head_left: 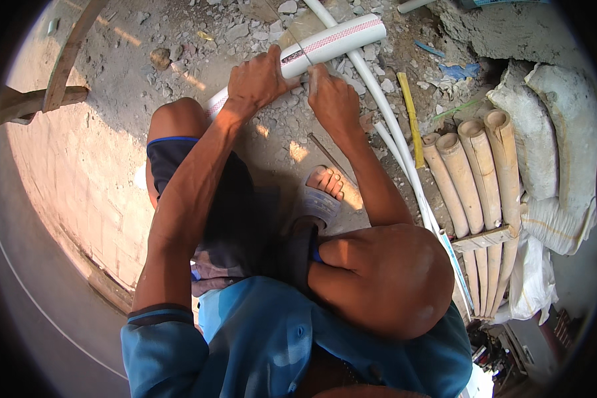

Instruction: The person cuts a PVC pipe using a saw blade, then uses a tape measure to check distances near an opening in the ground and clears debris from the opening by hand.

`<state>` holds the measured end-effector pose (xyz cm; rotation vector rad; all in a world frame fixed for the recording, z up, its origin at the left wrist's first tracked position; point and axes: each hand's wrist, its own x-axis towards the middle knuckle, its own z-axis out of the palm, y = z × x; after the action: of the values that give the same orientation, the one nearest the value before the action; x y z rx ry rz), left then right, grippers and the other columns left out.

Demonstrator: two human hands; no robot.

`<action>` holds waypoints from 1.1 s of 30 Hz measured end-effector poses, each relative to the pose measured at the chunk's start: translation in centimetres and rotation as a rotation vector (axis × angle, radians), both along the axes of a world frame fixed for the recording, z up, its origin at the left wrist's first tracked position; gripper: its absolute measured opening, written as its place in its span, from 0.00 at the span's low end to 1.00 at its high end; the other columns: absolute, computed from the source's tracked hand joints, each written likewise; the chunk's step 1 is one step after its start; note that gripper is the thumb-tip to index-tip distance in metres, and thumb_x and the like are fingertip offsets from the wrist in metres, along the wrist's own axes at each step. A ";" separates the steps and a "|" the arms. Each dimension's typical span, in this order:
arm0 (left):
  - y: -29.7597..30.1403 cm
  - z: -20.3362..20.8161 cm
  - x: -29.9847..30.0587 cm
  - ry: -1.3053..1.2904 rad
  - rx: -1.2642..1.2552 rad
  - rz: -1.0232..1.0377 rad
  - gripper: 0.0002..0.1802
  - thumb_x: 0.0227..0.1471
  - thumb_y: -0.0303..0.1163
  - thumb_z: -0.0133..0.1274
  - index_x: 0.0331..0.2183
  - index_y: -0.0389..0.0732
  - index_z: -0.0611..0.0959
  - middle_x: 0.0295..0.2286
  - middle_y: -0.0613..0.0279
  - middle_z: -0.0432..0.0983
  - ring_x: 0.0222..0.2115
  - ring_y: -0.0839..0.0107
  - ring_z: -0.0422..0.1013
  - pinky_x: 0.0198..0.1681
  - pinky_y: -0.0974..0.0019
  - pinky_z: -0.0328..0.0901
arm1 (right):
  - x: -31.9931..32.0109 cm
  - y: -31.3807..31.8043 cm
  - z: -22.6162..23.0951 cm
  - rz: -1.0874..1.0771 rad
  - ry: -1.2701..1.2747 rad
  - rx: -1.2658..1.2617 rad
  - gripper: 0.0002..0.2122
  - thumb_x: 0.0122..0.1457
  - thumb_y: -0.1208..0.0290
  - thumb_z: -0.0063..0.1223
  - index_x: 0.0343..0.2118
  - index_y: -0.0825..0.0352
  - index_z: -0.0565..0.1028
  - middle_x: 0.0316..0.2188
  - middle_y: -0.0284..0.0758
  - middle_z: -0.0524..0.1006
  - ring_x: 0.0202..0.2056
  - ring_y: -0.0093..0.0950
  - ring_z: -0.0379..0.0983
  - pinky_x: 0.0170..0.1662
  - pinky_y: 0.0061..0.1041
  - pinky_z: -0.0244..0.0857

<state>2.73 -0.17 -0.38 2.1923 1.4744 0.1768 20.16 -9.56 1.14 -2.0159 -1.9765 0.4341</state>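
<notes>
A thick white plastic pipe point(348, 38) with a red printed stripe lies slantwise in front of me, over a thinner white pipe point(368, 74). My left hand point(255, 81) presses on the thick pipe with its fingers curled round it. Just right of it, my right hand point(331, 98) is closed at the near end of a thin dark saw blade point(302, 52). The blade crosses the top of the thick pipe at a dark printed patch and reaches away from me. How deep it sits in the pipe cannot be made out.
Broken stones and rubble point(239, 32) cover the ground. A thin rod point(331, 158) lies near my sandalled foot point(322, 199). To the right are a yellow strip point(410, 119), several bamboo poles point(479, 166) joined by a crosspiece, and pale sacks point(556, 126). Wooden beams point(65, 60) stand at the left.
</notes>
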 end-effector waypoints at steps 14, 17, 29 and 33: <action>0.0 0.2 -0.6 0.044 -0.011 0.004 0.37 0.45 0.58 0.68 0.44 0.37 0.76 0.32 0.44 0.83 0.33 0.46 0.82 0.35 0.45 0.76 | 1.7 -7.6 -0.1 -0.034 0.024 0.042 0.03 0.64 0.71 0.51 0.37 0.64 0.72 0.23 0.47 0.81 0.25 0.48 0.81 0.26 0.46 0.74; 0.1 0.5 -0.9 0.066 0.004 0.024 0.37 0.45 0.59 0.68 0.43 0.37 0.76 0.32 0.45 0.83 0.33 0.46 0.82 0.34 0.46 0.76 | 2.3 -8.9 1.7 -0.060 0.069 -0.114 0.04 0.65 0.72 0.53 0.37 0.66 0.72 0.22 0.51 0.79 0.27 0.52 0.79 0.29 0.51 0.71; 0.1 1.0 -0.6 0.055 -0.041 0.025 0.36 0.46 0.57 0.68 0.43 0.38 0.76 0.32 0.45 0.84 0.35 0.44 0.82 0.37 0.45 0.75 | 1.4 -7.2 0.7 -0.053 0.056 -0.025 0.04 0.66 0.71 0.50 0.37 0.65 0.71 0.23 0.46 0.81 0.27 0.51 0.80 0.29 0.49 0.73; 0.2 0.3 -0.1 -0.004 -0.020 -0.005 0.35 0.46 0.56 0.68 0.44 0.38 0.76 0.32 0.44 0.84 0.34 0.44 0.82 0.37 0.44 0.76 | -0.1 -0.2 0.1 -0.031 0.028 -0.035 0.05 0.67 0.69 0.50 0.38 0.65 0.71 0.24 0.50 0.80 0.28 0.52 0.80 0.30 0.50 0.72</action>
<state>2.60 0.04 -0.08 2.1787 1.4626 0.1638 20.07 -9.72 1.23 -2.0481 -1.9312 0.4908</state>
